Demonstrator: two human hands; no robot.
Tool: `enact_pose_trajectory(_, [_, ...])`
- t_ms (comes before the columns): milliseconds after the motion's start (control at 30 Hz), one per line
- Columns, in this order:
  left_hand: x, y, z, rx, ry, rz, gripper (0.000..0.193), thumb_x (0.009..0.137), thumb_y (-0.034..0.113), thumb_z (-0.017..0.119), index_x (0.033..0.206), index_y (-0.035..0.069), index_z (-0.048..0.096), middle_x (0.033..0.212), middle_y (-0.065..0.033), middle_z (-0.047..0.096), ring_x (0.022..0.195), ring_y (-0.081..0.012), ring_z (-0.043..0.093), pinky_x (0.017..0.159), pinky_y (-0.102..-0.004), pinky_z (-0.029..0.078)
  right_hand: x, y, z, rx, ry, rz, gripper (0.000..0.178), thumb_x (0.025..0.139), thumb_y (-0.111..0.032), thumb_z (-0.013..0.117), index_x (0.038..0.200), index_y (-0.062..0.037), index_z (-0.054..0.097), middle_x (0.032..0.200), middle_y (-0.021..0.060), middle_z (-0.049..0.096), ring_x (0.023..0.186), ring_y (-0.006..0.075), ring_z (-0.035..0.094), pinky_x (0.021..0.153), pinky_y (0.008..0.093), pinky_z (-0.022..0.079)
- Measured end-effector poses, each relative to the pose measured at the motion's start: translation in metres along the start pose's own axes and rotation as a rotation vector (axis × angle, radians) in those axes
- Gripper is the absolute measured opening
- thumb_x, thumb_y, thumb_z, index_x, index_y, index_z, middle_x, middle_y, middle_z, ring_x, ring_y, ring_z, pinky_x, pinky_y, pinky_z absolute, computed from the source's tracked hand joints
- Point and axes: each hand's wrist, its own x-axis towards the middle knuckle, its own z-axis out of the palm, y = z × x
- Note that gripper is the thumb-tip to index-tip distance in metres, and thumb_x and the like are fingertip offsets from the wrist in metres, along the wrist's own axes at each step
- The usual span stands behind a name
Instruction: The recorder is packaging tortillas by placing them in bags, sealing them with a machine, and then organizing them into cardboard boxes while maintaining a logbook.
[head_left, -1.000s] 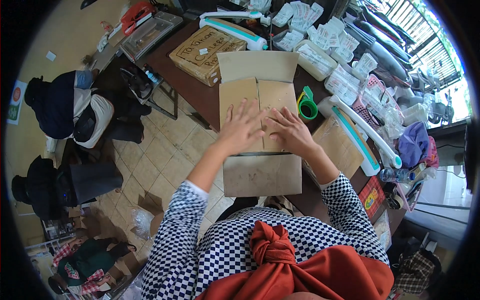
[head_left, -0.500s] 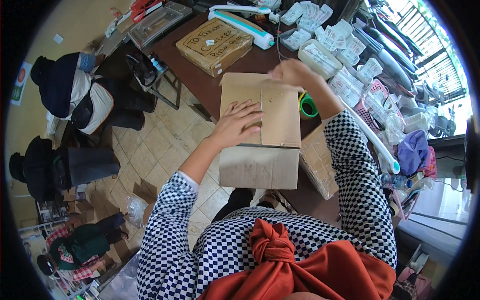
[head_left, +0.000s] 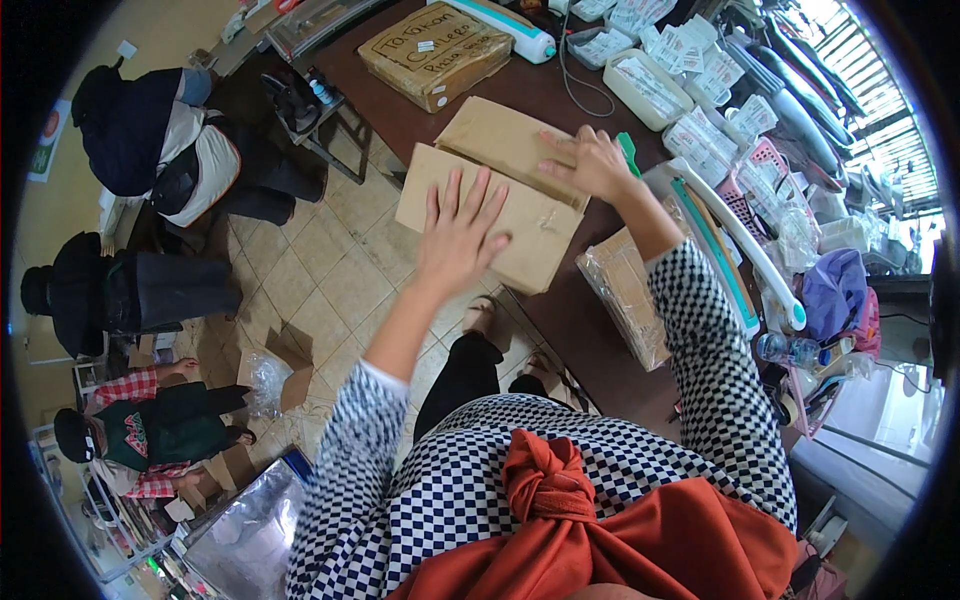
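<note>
A brown cardboard box (head_left: 505, 235) sits askew at the near left edge of the dark brown table, its two top flaps meeting at a narrow gap. My left hand (head_left: 462, 222) lies flat on the nearer flap with fingers spread. Over at the box's right end, my right hand (head_left: 590, 165) is open, its fingers reaching across the farther flap near the gap. Just behind my right wrist a green object (head_left: 627, 153) shows in part; its kind is hidden.
A taped carton with handwriting (head_left: 435, 55) stands farther back on the table (head_left: 640, 395). A plastic-wrapped cardboard package (head_left: 630, 300) lies at the right, beside a long white and teal device (head_left: 715, 255). Tubs of printed slips (head_left: 648, 92) line the far right. Other people (head_left: 145, 425) are at the left.
The box has turned clockwise, and its near side flap no longer shows. My right hand has come down onto the top from its raised, closed pose. My left hand stays flat on the box.
</note>
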Motion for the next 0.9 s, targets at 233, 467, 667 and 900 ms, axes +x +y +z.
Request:
enact_pose_trajectory(233, [0.045, -0.033, 0.006, -0.123, -0.226, 0.243, 0.060, 0.081, 0.049, 0.040, 0.132, 0.021, 0.028, 0.140, -0.0075, 0.015, 0.129, -0.0299, 0.008, 0.103, -0.0496, 0.005, -0.020, 0.025, 0.034, 0.705, 0.172, 0.131, 0.038, 0.077, -0.031, 0.060, 0.113, -0.0190, 0.055, 0.082, 0.0106, 0.051, 0.075, 0.0200, 0.052, 0.069, 0.0299, 0.043])
enact_pose_trajectory(467, [0.064, -0.038, 0.008, -0.229, -0.323, 0.333, 0.064, 0.077, 0.054, 0.043, 0.128, 0.015, 0.034, 0.139, -0.0094, 0.017, 0.128, -0.0297, 0.013, 0.103, -0.0495, 0.007, -0.002, 0.075, 0.119, 0.469, 0.153, 0.703, 0.062, 0.071, -0.026, 0.065, 0.116, -0.0041, 0.028, 0.094, 0.0266, 0.054, 0.087, 0.0379, 0.055, 0.075, 0.0443, 0.043])
enact_pose_trajectory(667, [0.075, -0.049, 0.012, -0.329, -0.264, 0.486, 0.073, 0.071, 0.061, 0.046, 0.126, 0.014, 0.032, 0.136, -0.0087, 0.022, 0.126, -0.0308, 0.017, 0.100, -0.0543, 0.009, -0.024, 0.111, 0.046, 0.685, 0.289, 0.759, 0.050, 0.075, -0.009, 0.056, 0.121, -0.0066, 0.035, 0.090, 0.0159, 0.056, 0.079, 0.0255, 0.055, 0.069, 0.0345, 0.045])
enact_pose_trajectory(900, [0.070, -0.052, 0.018, -0.309, -0.275, 0.434, 0.071, 0.071, 0.060, 0.048, 0.123, 0.013, 0.034, 0.136, -0.0086, 0.016, 0.126, -0.0284, 0.013, 0.099, -0.0549, 0.010, -0.067, -0.023, -0.079, 1.128, 0.283, 0.211, 0.069, 0.061, 0.002, 0.065, 0.124, -0.0074, 0.036, 0.111, 0.0061, 0.047, 0.105, 0.0131, 0.043, 0.089, 0.0273, 0.036])
